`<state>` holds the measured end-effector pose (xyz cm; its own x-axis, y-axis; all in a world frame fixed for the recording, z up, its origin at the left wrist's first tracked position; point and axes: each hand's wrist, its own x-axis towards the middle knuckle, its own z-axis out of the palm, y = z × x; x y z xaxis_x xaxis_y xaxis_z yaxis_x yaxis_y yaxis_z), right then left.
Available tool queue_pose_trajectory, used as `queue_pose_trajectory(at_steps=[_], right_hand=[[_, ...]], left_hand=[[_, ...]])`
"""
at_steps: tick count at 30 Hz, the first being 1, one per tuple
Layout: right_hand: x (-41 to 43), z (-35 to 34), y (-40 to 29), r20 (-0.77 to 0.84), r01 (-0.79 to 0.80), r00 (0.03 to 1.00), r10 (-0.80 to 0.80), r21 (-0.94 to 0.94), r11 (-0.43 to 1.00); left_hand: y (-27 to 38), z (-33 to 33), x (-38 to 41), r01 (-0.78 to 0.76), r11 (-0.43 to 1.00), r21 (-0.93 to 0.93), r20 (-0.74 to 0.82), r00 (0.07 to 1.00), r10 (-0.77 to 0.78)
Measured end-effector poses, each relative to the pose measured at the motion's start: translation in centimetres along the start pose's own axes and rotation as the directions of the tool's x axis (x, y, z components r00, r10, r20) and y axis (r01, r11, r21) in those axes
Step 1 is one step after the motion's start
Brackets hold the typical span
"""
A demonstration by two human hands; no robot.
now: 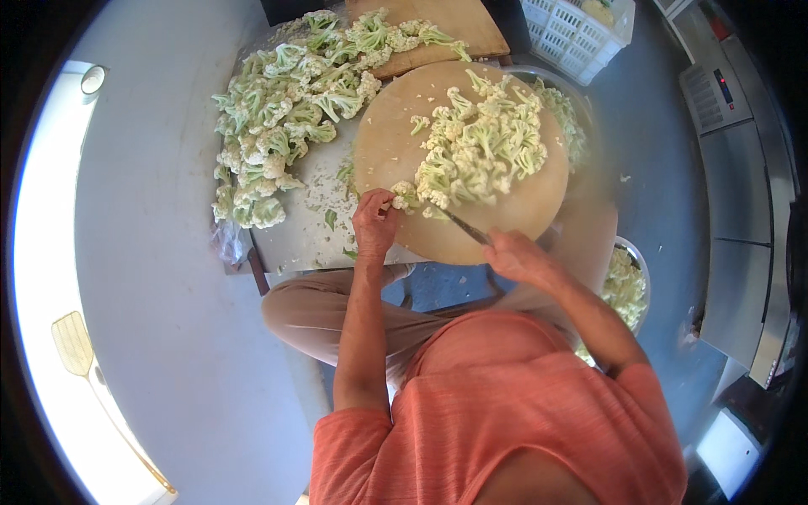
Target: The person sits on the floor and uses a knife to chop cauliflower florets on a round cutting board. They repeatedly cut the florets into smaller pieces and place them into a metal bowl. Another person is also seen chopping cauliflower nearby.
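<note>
At the left edge of the round cutting board (pixel 391 151), my left hand (pixel 376 221) has its fingers curled at a cauliflower piece (pixel 404 194). My right hand (pixel 514 252) grips a knife (pixel 466 227) by its handle, over the lower part of the board. The blade points up and left, its tip beside the cut cauliflower florets (pixel 483 142) heaped on the board. Larger cauliflower pieces (pixel 271 139) lie piled on the metal table to the left.
Behind the round board is a rectangular wooden board (pixel 442 19). A metal bowl (pixel 590 107) with florets stands beyond its right edge, another bowl (pixel 642 278) lower right. A white plastic crate (pixel 571 47) is at the top right. A brown handle (pixel 257 271) juts from the table's front edge.
</note>
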<state>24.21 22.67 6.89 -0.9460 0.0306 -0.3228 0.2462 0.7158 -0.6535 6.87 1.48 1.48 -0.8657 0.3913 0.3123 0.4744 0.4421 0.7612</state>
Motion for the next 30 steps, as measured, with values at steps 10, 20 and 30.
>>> queue_pose_trajectory(at_steps=[10,20,30], right_hand=[[1.2,-4.0,-3.0,0.115,-0.298,0.954,0.276,0.288,0.910],[0.8,0.0,-2.4,0.098,0.104,0.991,-0.091,-0.142,0.984],[2.8,0.5,-2.9,0.069,0.130,0.991,-0.116,-0.239,0.962]], left_hand=[[-2.1,-0.1,-0.8,0.047,0.993,-0.109,-0.061,0.997,-0.054],[-0.9,-0.2,-0.6,0.038,0.996,-0.076,-0.027,0.999,-0.040],[-1.4,0.0,-0.6,-0.011,0.997,-0.071,-0.041,0.999,0.008]])
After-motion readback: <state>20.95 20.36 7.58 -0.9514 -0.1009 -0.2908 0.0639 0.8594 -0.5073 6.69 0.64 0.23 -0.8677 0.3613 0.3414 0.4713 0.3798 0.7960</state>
